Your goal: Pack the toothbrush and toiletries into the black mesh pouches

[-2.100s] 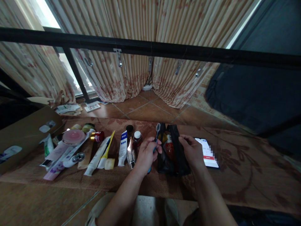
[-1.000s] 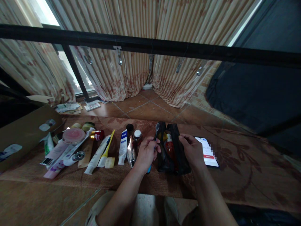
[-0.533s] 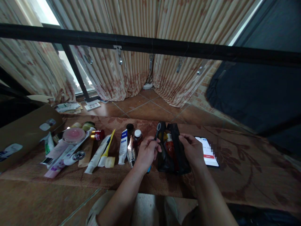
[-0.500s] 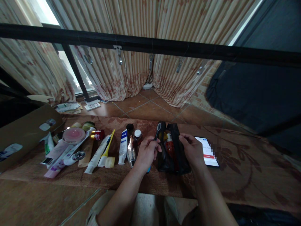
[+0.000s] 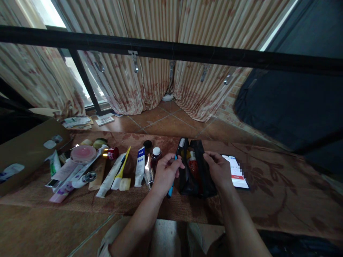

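Note:
Pinched in my left hand (image 5: 167,173) is a black and blue toothbrush (image 5: 170,191), bristle end up beside the left edge of a black pouch (image 5: 199,153). My right hand (image 5: 218,169) grips the right edge of that pouch, whose top is parted. Inside it shows a red bottle (image 5: 193,167) with a pale top, and something yellow is partly hidden behind the left edge. Just left of my left hand lie a silver tube (image 5: 149,173), a small bottle with a white cap (image 5: 156,152) and a white and blue tube (image 5: 140,167).
Many tubes and jars lie on the left, among them a pink round case (image 5: 83,153) and a yellow tube (image 5: 122,167). A cardboard box (image 5: 34,150) stands at far left. A phone (image 5: 235,173) lies right of my right hand. A black rail (image 5: 166,45) with hooks crosses ahead.
The toothbrush has turned in my left hand, so its bristles now show from the side and more of its blue handle is visible below. My right hand stays on the pouch.

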{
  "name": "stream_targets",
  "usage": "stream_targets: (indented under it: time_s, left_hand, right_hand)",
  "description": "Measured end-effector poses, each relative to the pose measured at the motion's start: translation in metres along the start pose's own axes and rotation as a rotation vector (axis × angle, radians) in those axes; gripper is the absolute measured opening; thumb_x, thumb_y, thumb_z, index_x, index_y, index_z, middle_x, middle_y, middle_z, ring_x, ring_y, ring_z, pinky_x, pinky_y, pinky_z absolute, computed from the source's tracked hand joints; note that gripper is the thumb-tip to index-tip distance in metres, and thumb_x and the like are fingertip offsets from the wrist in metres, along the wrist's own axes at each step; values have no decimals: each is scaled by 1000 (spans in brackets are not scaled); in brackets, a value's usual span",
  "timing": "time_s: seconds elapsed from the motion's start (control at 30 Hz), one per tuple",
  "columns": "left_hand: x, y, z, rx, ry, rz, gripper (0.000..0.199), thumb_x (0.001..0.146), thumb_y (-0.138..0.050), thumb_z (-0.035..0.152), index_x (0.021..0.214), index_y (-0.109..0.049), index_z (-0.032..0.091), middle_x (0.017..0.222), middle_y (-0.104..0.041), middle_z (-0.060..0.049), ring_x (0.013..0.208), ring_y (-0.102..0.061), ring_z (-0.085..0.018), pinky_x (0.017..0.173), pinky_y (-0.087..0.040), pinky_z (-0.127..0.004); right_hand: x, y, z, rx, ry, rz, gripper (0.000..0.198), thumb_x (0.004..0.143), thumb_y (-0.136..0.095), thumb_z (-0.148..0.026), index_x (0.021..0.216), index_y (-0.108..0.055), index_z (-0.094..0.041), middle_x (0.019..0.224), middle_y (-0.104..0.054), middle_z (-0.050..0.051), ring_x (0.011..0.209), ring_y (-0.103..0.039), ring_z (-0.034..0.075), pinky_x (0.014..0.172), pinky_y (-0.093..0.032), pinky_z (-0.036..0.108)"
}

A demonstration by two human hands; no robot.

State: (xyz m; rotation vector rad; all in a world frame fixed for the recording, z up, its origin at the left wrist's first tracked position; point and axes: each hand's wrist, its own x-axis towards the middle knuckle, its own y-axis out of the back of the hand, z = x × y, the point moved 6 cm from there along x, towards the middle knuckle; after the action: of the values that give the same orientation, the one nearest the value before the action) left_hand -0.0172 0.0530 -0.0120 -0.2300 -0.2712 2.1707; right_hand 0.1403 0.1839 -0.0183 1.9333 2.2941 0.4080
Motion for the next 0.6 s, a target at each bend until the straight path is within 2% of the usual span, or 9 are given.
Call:
stream_targets:
  time_s: [0.27, 0.37, 0.6]
  left_hand:
    - [1, 3, 0, 43, -60, 15, 26, 70, -74, 33, 84, -59, 17, 59, -62, 5, 45, -47, -7, 44, -41, -18]
    - [0, 4, 1, 130, -98, 25, 26, 72, -73, 31, 89, -59, 17, 65, -65, 3, 49, -50, -7, 49, -43, -18]
    - [-3, 10, 6, 407, -235, 149, 23, 75, -70, 30, 92, -58, 20, 70, -68, 2, 62, -62, -12, 60, -48, -22]
  right_hand:
    - [-1, -1, -4, 23, -4, -1, 32, 71, -67, -46, 86, -71, -17, 81, -73, 7, 74, -66, 21, 68, -49, 32]
    - [-1, -2, -4, 19, 5, 10, 32, 72, -67, -45, 86, -72, -17, 82, -73, 7, 74, -66, 21, 68, -49, 31]
    - [2, -3, 1, 20, 10, 14, 28, 73, -65, -41, 87, -72, -19, 81, -73, 5, 71, -65, 19, 68, -48, 31]
